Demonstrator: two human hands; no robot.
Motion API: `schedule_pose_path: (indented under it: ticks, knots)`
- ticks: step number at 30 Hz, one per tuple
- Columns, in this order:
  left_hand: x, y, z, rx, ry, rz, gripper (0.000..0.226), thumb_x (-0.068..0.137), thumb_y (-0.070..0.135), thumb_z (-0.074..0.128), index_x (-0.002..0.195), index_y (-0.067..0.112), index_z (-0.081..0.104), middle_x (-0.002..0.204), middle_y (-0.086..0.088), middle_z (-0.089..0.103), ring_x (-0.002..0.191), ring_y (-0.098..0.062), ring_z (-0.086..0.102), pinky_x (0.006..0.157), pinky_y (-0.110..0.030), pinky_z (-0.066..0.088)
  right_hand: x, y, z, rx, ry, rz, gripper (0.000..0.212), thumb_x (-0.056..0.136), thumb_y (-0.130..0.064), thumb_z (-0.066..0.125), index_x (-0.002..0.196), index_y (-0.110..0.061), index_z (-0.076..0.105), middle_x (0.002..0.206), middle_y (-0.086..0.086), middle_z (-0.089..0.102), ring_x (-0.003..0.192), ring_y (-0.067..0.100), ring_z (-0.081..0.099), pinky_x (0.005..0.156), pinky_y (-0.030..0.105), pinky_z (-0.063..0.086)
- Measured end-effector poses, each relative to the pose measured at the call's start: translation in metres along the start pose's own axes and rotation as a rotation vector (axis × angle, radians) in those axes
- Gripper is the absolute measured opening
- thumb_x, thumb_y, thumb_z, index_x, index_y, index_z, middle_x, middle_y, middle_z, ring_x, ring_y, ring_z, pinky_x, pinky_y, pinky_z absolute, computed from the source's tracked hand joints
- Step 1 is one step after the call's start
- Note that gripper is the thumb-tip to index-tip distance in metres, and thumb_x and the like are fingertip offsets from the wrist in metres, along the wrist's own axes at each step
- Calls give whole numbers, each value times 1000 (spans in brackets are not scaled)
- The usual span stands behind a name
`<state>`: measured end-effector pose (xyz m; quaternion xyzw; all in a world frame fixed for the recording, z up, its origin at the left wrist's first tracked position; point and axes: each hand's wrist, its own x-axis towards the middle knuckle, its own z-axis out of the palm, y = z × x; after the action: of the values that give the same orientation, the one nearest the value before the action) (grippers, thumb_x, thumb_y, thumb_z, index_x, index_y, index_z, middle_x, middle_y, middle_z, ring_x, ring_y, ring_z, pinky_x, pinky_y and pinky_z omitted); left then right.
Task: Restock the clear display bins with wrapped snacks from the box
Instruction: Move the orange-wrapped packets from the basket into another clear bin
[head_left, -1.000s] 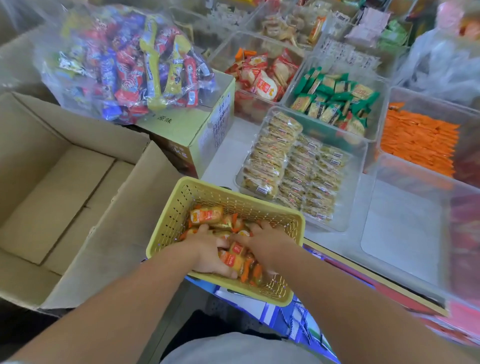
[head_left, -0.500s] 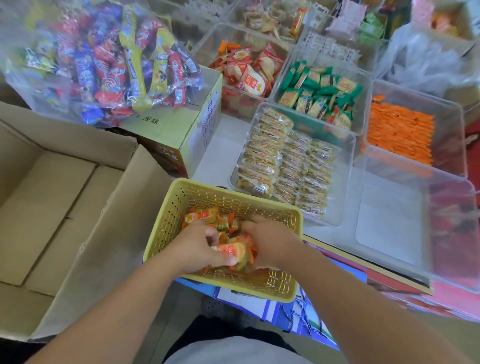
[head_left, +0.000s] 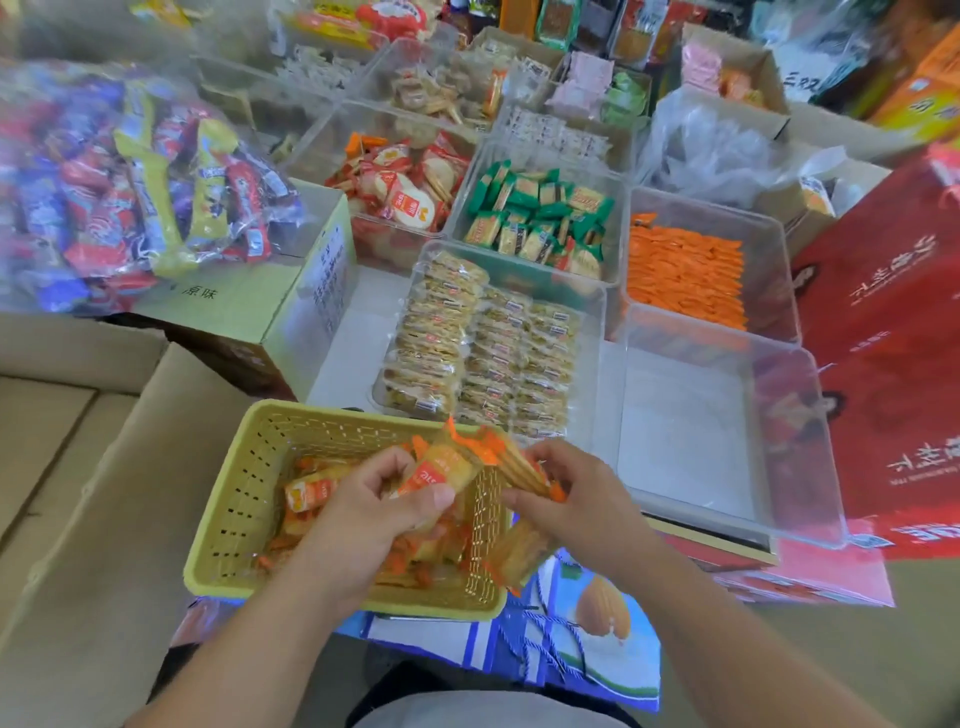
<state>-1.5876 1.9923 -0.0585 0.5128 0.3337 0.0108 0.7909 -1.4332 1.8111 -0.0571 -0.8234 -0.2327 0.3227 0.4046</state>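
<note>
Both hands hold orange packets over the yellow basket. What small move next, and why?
Probably carry them rightward into the near clear bin: left hand and right hand grip orange packets above the yellow basket, and that bin shows none.

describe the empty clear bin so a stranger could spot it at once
Start at the big red carton on the right; the clear bin sits just left of it, in the nearest row. The bin behind holds orange packets, the one to its left tan cracker packs; this one shows only bare floor.
</note>
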Motion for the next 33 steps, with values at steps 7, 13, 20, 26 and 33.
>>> schedule_pose_path:
  ticks: [7,13,20,26,33]
  knots:
    - [26,-7,98,-332,-65,29,63,57,45,96,109,15,78,113,-24,74,94,-37,75,71,-41,64,-18,70,-115,363,249,183,28,70,-48,74,90,-29,70,84,5,76,67,18,69,56,33,52]
    - [52,-49,195,-381,132,18,32,80,34,76,102,12,79,104,-23,74,85,-34,76,65,-38,62,40,168,-208,392,463,277,16,90,-28,73,101,-21,63,92,13,71,71,13,69,56,34,58]
    - [57,-72,258,-464,290,-31,50,76,41,71,109,3,75,106,-27,72,88,-35,74,68,-39,62,99,224,-189,286,299,390,25,92,-37,68,96,-25,45,94,6,61,81,21,62,66,41,58]
    - [44,-78,263,-514,391,-1,57,78,39,70,117,-2,67,107,-25,71,89,-36,74,72,-42,64,119,229,-144,171,-20,313,34,95,-46,61,108,-24,39,97,0,56,82,12,57,61,30,43]
    - [44,-76,257,-517,455,11,35,79,36,69,97,9,80,105,-24,73,86,-36,75,70,-41,64,123,234,-147,-360,-434,238,44,84,-64,60,112,-32,47,102,-3,58,98,22,55,72,35,45]
